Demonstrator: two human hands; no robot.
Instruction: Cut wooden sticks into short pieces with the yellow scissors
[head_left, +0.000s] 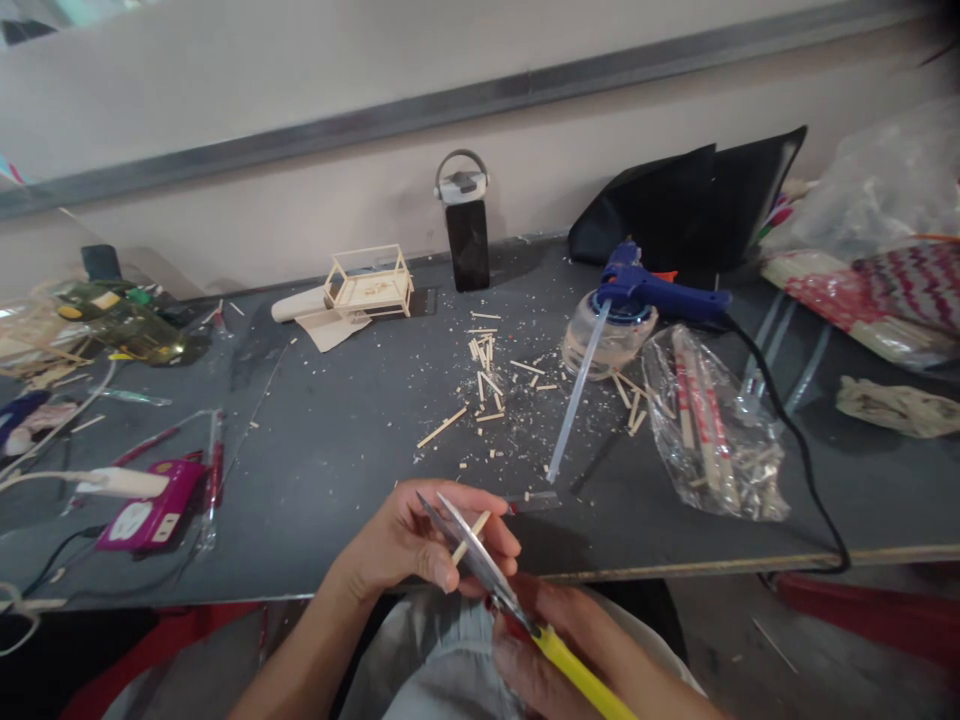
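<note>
In my left hand (420, 540) a short wooden stick (471, 537) is pinched between thumb and fingers. My right hand (551, 640) is wrapped round the yellow handle of a pair of scissors (491, 575). The parted blades cross the stick, pointing up and to the left over my left palm. Beyond my hands, several cut stick pieces (487, 385) and pale crumbs lie scattered on the dark table (322, 450). A small frame model made of sticks (371, 283) stands at the back, left of the middle.
A blue glue gun (660, 290) rests on a clear round container (581, 340), its cord trailing right. Plastic-wrapped sticks (705, 420) lie beside it. A black bottle (467, 240) stands by the wall. At left are a magenta power strip (154, 505) and a greenish bottle (131, 325).
</note>
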